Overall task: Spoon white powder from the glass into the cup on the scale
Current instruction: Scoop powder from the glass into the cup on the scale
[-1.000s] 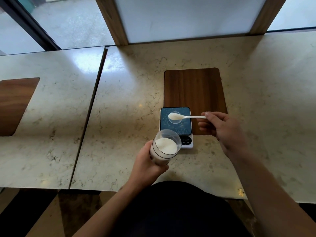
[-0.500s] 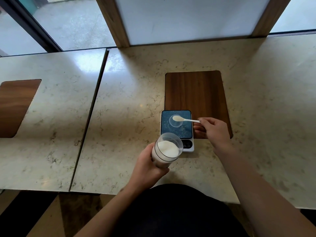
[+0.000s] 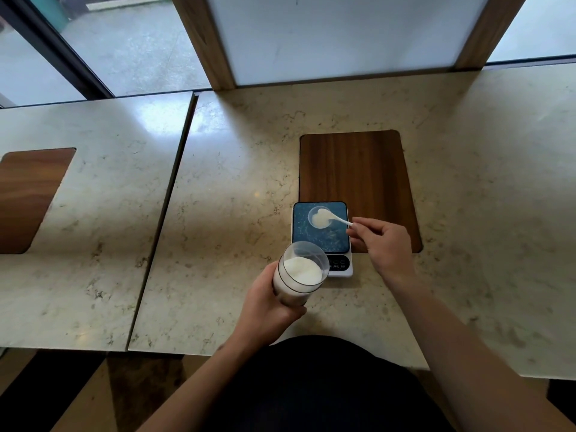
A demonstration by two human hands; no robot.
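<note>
Already the right hand (image 3: 385,244), pinching the spoon (image 3: 335,217), is tipping white powder (image 3: 319,217) into the cup (image 3: 320,217) at frame centre, while the left hand (image 3: 268,304), wrapped around the glass (image 3: 300,274), is keeping plenty more ready.

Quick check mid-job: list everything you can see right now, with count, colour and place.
Marble tabletops: two, cream, side by side.
Wooden insets: two, brown, one per tabletop.
Scale: one, white with blue top, at inset's near-left corner.
Cup: one, clear, on scale, holding powder.
Spoon: one, white, bowl in cup.
Glass: one, clear, part-full of white powder, tilted.
Left hand: grips glass.
Right hand: pinches spoon handle.
</note>
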